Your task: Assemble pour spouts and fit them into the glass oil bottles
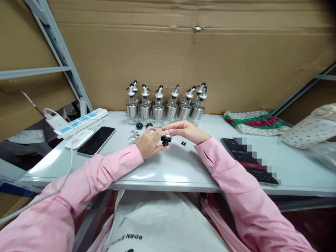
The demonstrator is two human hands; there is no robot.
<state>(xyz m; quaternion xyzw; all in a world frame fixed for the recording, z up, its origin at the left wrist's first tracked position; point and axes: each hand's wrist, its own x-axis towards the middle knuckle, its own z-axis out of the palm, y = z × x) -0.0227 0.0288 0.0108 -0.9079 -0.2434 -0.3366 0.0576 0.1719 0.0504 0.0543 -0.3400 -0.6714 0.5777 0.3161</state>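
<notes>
Above the middle of the table, my left hand (151, 142) grips a black ribbed stopper (165, 139) between thumb and fingers, its ridged end pointing down. My right hand (185, 130) meets it from the right, its fingertips closed on a small clear or silvery part at the stopper's top. Behind the hands stand several glass and steel bottles (158, 112) with pourer tops. Two black round caps, one of them a full disc (139, 125), lie left of centre, near some silvery rings (134, 134). Small black pieces (183, 143) rest below my right hand.
On the left are a power strip (83, 122), a white device (79, 139), a dark phone (96, 141) and a cable crossing my left sleeve. A phone showing a timer (249, 161), a patterned cloth (257, 121) and a dotted bag (309, 126) lie on the right.
</notes>
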